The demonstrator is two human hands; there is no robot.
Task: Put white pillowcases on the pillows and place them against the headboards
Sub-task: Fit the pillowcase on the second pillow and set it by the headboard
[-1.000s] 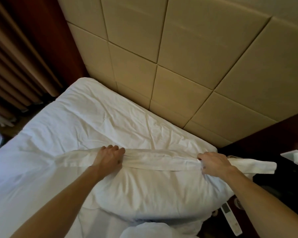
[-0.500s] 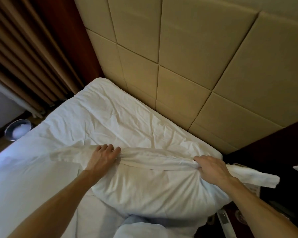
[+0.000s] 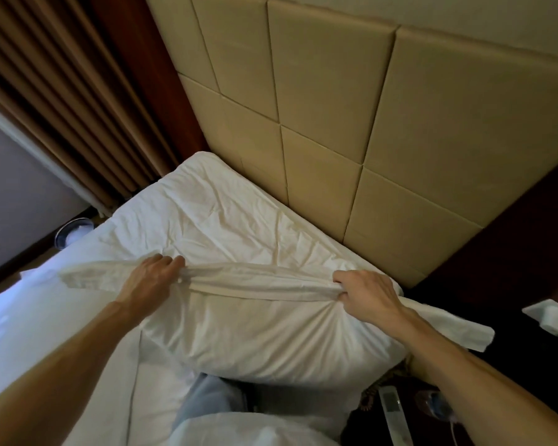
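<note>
A white pillow in its white pillowcase [image 3: 264, 336] lies across the near corner of the bed [image 3: 207, 220], its far edge bunched into a ridge. My left hand [image 3: 153, 281] grips that ridge at its left end, fingers curled into the cloth. My right hand [image 3: 366, 292] pinches the ridge at the right end. Loose flaps of the pillowcase stick out past both hands. The padded beige headboard [image 3: 384, 156] rises just beyond the bed, apart from the pillow.
Brown curtains [image 3: 62, 101] hang at the left, with a round bin [image 3: 73, 231] on the floor below. A dark nightstand [image 3: 512, 317] at the right carries a white box [image 3: 551, 320]. A remote [image 3: 393, 413] lies low right. More white bedding [image 3: 255, 432] sits at the bottom.
Both hands have pulled the pillowcase edge up and tighter, bunching it into a firmer ridge. The camera view has tilted, showing more headboard and curtain.
</note>
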